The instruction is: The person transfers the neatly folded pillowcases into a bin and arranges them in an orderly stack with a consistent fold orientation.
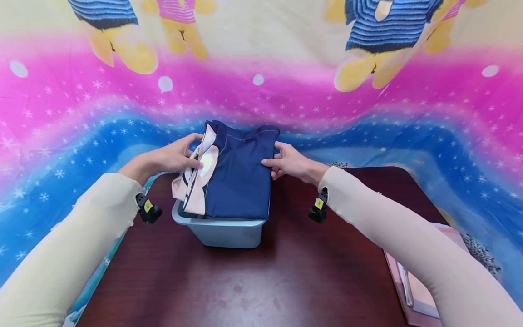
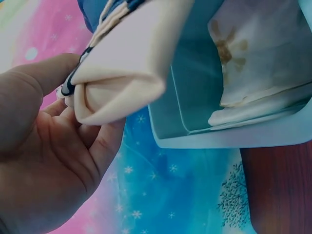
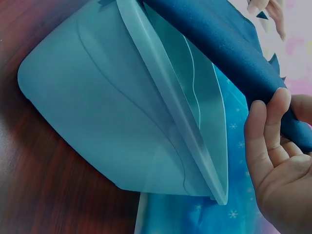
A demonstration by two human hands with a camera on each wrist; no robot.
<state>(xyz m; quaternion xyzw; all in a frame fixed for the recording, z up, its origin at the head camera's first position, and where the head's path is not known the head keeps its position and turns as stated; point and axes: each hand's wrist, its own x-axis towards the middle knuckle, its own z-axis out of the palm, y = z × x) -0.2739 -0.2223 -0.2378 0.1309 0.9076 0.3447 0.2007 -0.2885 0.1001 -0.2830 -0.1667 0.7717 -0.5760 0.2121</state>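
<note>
A folded navy cloth (image 1: 241, 177) with a pale pink patterned side is held over a light blue plastic bin (image 1: 229, 234), covering most of its opening in the head view. My left hand (image 1: 175, 154) pinches the cloth's pink edge between thumb and fingers. On the opposite side, my right hand (image 1: 292, 161) grips the navy edge. From the right wrist, the cloth's rolled edge (image 3: 219, 44) appears raised at an angle above the bin rim (image 3: 170, 102). Inside the bin, a white cloth with a brown flower (image 2: 263, 53) shows in the left wrist view.
The bin stands on a dark reddish-brown table (image 1: 310, 272). Pink, flat folded items (image 1: 416, 281) lie at the right edge, partly behind the right sleeve. A colourful printed curtain (image 1: 261, 54) hangs behind and around the table.
</note>
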